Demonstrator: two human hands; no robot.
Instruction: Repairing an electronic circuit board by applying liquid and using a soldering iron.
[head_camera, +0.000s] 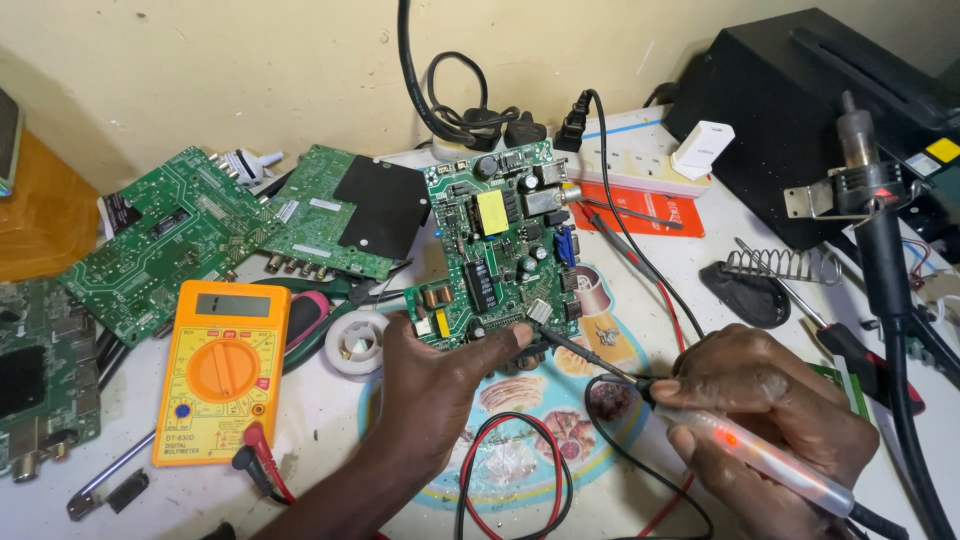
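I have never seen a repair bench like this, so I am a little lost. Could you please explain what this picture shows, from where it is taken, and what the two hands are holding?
The one picture comes from a camera worn on the person's head, looking down at a white worktable. There is no machine, only two bare hands. The left hand holds the lower edge of a green printed circuit board, tilted up. The right hand holds a pale pen-shaped tool with a red light; its thin dark tip touches the board's lower edge. On the table lie an orange multimeter, two more green circuit boards, a white spool, and red and black wires. A white power strip lies by the wall.
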